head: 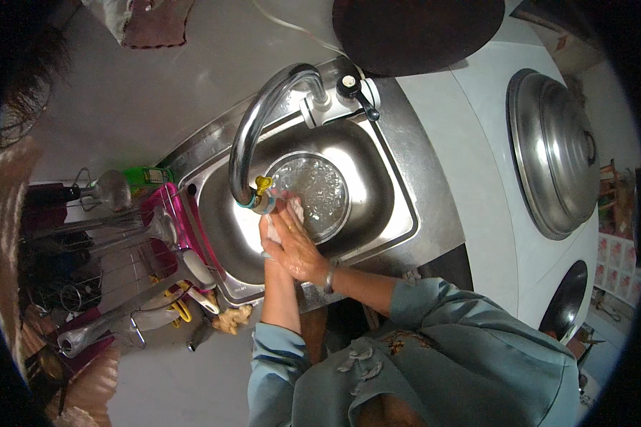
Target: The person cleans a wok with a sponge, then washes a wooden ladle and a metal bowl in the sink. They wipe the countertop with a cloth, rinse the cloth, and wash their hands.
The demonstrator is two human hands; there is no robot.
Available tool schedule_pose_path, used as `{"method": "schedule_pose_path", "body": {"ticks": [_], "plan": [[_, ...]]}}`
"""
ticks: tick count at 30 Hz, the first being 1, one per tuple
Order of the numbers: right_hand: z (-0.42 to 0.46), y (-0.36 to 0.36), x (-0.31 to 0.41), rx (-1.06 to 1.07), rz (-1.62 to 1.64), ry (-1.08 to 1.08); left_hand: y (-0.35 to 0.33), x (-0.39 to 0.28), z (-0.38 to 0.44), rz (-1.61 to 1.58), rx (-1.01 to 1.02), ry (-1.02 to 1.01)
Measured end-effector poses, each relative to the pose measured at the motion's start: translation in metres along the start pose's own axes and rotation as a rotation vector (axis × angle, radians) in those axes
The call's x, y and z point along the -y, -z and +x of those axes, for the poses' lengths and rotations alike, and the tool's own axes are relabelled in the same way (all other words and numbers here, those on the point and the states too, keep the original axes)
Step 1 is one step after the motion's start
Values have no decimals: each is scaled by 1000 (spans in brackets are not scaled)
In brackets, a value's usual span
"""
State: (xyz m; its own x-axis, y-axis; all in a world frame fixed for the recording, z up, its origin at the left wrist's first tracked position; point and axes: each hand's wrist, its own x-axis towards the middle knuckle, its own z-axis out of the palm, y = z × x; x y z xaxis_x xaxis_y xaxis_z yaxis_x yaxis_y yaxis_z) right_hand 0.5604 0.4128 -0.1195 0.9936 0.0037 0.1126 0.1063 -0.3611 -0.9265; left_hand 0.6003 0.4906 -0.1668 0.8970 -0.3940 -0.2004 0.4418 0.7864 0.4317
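Observation:
Over the sink, both hands are pressed together just below the tap's spout [264, 202]. My right hand [302, 256], with a bracelet at its wrist, lies across my left hand [270, 248] and partly hides it. Between them is a pale, wet, soft thing [273, 230], mostly covered, so I cannot tell what it is. A round bowl [347, 200] of rippling, bubbly water stands in the steel sink [374, 213], partly behind my fingers. The curved chrome tap [248, 128] arches over from the back, with a yellow clip at its end.
To the left, a wire rack [112, 267] holds ladles and other utensils. A pink tray [163, 213] and a piece of ginger root [232, 319] lie beside the sink. On the right counter are a large metal lid [555, 155] and a dark pan [566, 296]. A dark round board [419, 34] is behind.

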Motion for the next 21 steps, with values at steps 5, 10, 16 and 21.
{"method": "schedule_pose_path", "body": {"ticks": [5,10,16,21], "plan": [[61,5,-110,-45,-216,-48,-53,29,11,-3,-460,93],[14,17,-38,74,57,-8,-32,15,4,228,-434,66],[40,37,-64,32,-328,-111,-3,19,13,186,-516,139],[64,73,-61,-79,114,-451,-31,-5,5,570,-568,267]]}}
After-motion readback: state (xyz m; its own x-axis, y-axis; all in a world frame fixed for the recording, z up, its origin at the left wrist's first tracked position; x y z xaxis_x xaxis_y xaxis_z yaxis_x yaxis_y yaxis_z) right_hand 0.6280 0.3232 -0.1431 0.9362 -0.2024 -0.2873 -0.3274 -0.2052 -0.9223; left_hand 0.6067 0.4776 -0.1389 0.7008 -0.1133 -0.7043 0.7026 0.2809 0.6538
